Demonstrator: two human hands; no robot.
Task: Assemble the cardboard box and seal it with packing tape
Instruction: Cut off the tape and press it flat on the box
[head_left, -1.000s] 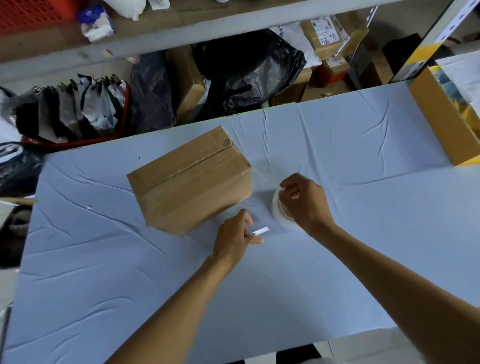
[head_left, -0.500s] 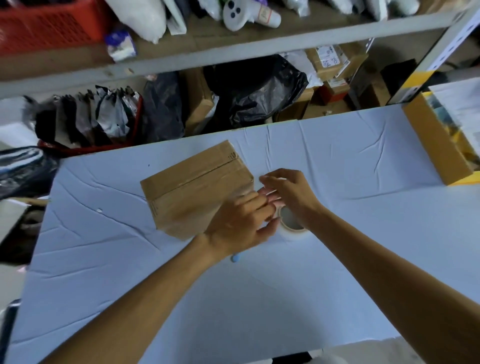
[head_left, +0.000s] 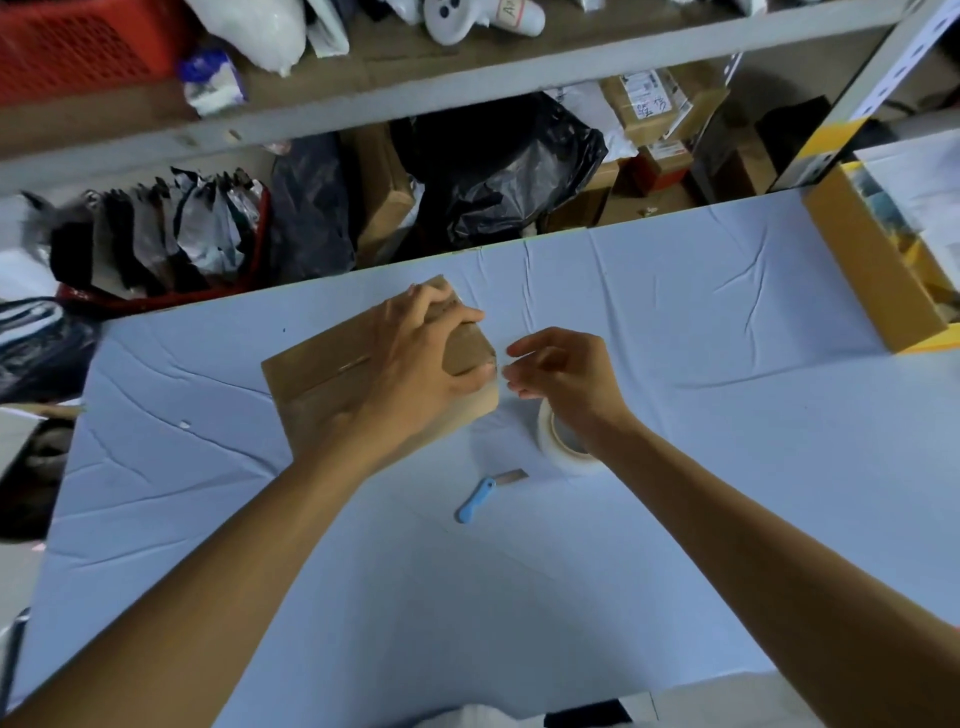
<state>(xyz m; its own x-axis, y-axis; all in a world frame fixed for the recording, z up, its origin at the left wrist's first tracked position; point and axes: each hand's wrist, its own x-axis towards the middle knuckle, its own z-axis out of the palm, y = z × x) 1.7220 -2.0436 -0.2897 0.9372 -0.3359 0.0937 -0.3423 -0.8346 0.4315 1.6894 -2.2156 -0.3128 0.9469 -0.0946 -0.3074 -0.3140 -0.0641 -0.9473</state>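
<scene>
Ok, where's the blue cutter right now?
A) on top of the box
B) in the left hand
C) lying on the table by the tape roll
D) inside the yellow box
C: the blue cutter lies free on the table, just left of the tape roll, nearer the person than the cardboard box.

A packing stockroom: shelf (head_left: 467, 78) of parcels (head_left: 649, 104), black bags (head_left: 498, 166) behind the worktop's (head_left: 675, 322) far edge
</scene>
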